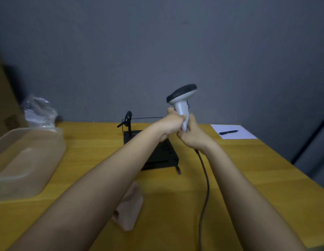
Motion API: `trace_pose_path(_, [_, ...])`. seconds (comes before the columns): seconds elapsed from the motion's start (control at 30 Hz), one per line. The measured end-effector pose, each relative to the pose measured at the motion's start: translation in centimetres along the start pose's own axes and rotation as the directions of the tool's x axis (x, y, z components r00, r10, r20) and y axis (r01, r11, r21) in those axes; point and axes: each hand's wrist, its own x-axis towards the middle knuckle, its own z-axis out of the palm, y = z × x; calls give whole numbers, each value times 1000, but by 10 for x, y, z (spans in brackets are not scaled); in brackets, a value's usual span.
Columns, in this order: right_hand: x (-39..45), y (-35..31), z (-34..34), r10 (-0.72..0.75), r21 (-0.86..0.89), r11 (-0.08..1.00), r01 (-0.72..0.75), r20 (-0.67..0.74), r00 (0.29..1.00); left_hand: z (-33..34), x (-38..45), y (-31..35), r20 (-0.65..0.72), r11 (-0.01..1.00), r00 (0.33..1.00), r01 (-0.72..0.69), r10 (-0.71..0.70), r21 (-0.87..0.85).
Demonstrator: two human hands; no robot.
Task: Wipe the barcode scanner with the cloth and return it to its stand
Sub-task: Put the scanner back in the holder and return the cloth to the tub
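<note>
The grey barcode scanner (182, 98) with its dark head is held upright above the table, head upward. My left hand (171, 124) wraps the upper handle and my right hand (191, 134) grips the lower handle. Its dark cable (205, 187) hangs from the handle down to the near table edge. The black stand (157, 153), a flat base with a thin post and cradle (127, 118), sits on the table behind and below my hands. The beige cloth (131, 209) lies on the table under my left forearm, partly hidden.
A translucent plastic tub (27, 160) stands at the left, with crumpled clear plastic (40, 111) behind it. A white sheet (233, 132) with a black pen (229, 132) lies at the far right. The yellow wooden table (257, 178) ends at a grey wall.
</note>
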Motion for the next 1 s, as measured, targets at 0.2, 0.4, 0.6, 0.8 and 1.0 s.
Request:
trace_pose_path(0.2, [64,24,-1,51,185,983,-4,-250,967,-17,52,-15,-60,993,994,-98,95,-63])
trace_pose_path(0.4, [85,51,10,159,624,781,10,-215,964,-21,116,-63,-218,999,975,36,-28,32])
trace_pose_path(0.6, [101,65,20,170,658,753,6,-203,964,-23,153,-82,-168,988,974,146,-151,-41])
trace_pose_path(0.8, [112,62,20,143,560,828,16,-238,961,-18,171,-98,-57,993,992,112,-114,-41])
trace_pose_path(1.0, [114,55,24,108,499,864,63,-307,945,-3,181,-113,-146,995,986,71,-80,-64])
